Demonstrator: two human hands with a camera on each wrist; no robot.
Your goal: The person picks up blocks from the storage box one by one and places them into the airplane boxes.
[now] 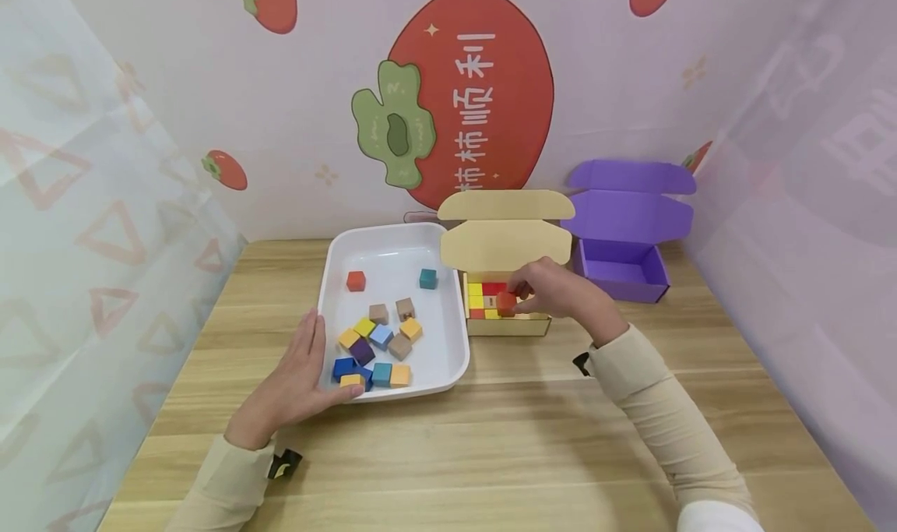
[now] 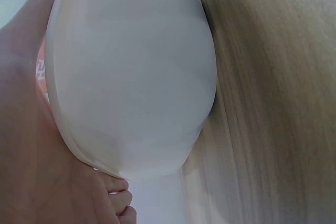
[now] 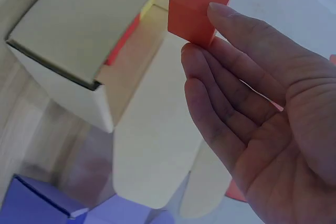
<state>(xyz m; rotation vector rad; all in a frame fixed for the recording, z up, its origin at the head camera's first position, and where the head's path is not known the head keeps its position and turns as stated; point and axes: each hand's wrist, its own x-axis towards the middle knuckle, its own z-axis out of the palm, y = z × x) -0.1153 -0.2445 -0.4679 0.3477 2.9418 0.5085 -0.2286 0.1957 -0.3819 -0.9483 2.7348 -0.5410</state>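
My right hand point(image 1: 554, 287) pinches an orange-red cube point(image 3: 197, 11) between thumb and fingers, above the open cream cardboard box point(image 1: 508, 328). Rows of red, yellow and wood-toned cubes lie inside that box, partly hidden by the hand. My left hand point(image 1: 297, 384) rests against the near left corner of a white tray point(image 1: 441, 372), thumb stretched along the near rim and fingers straight along the left side. Loose cubes in several colours lie in the tray, including a yellow-orange cube point(image 1: 353, 381) beside the thumb. From the left wrist, the tray's outer wall point(image 2: 134, 77) fills much of the view.
An open purple box point(image 1: 624, 289) stands to the right of the cream box, its lid raised. Behind the cream box its own lid point(image 1: 506, 244) stands up. A patterned cloth point(image 1: 294, 127) hangs behind the wooden table point(image 1: 448, 470).
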